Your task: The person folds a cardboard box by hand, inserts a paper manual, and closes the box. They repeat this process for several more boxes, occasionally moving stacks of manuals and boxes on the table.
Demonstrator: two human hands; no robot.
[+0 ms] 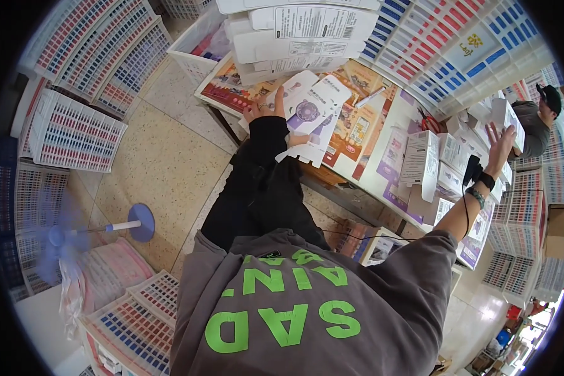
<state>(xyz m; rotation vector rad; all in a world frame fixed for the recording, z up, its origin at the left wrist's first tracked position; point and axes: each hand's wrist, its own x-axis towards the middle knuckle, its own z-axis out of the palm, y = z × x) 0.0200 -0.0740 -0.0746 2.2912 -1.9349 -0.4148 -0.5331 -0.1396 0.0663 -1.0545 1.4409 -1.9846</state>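
Note:
My left hand (268,106), in a black sleeve, grips a flat white carton (307,113) printed with a purple fan. A second white sheet lies against it. Some skin (298,139) shows at the carton's lower edge; I cannot tell whose it is. My right arm reaches far right, wearing a dark watch and a beaded bracelet. At its end my right hand (500,149) has its fingers spread beside a white box (506,116); whether they touch is unclear. A black device (473,170) with a cable is near that wrist. Folded white boxes (420,160) stand below it.
A tall stack of white flat cartons (301,31) stands at the table's back. On the printed tabletop (351,135) lie a white pen (370,97) and red-handled pliers (427,120). Slatted crates (75,131) surround me. A blue fan (53,235) is at left; another person (536,125) is at right.

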